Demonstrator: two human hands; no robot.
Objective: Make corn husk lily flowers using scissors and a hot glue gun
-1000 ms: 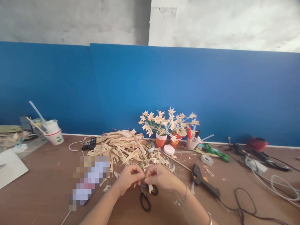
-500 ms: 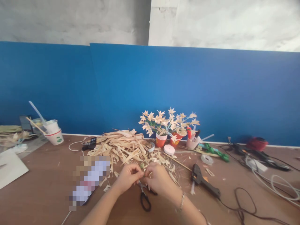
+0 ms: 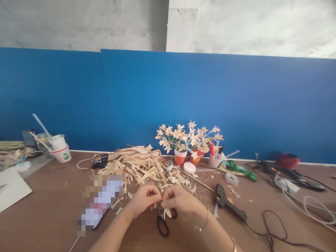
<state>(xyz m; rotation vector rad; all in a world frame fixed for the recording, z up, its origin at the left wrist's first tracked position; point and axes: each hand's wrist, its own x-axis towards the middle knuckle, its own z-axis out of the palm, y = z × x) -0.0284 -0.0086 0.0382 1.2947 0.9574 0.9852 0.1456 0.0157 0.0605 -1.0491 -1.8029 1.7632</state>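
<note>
My left hand (image 3: 147,199) is closed in a pinch, fingertips meeting those of my right hand (image 3: 178,199) over the table. My right thumb and forefinger are also pinched together. Pale pointed petals of a small husk flower (image 3: 167,213) hang just below the fingers. A bit of green (image 3: 159,186) shows above my left fingertips. What lies between the fingertips is mostly hidden. Beneath the hands lie scissors (image 3: 163,225) with black handles, their blades partly covered. Beyond them spreads a heap of dried husk strips (image 3: 139,164).
Two red cups (image 3: 180,158) hold husk flowers behind the heap. A tape roll (image 3: 189,168) lies before them. To the right are a glue gun (image 3: 228,203) and tangled cables (image 3: 273,224). A blurred-out phone (image 3: 102,203) lies left; a white cup (image 3: 61,153) stands farther back.
My right hand has turned and shifted slightly, its fingers now showing more from the side. The petals below the fingers have come into clearer view. My left hand has barely moved.
</note>
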